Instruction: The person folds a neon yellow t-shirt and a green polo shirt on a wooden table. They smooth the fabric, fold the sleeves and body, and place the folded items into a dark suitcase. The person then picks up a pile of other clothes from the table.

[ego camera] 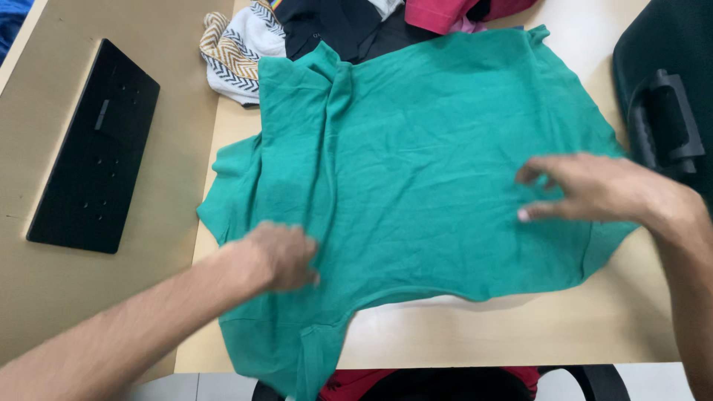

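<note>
A green shirt lies spread over a light wooden table, with one part hanging over the near edge at the lower left. My left hand rests on the shirt's lower left part, fingers curled down against the cloth. My right hand hovers over the shirt's right side, thumb and fingers bent toward each other and close to the fabric. Whether either hand pinches the cloth is unclear.
A pile of other clothes lies at the far edge: a zigzag-patterned white and tan piece, a black garment and a pink one. A flat black panel lies on the left tabletop. A dark chair stands at right.
</note>
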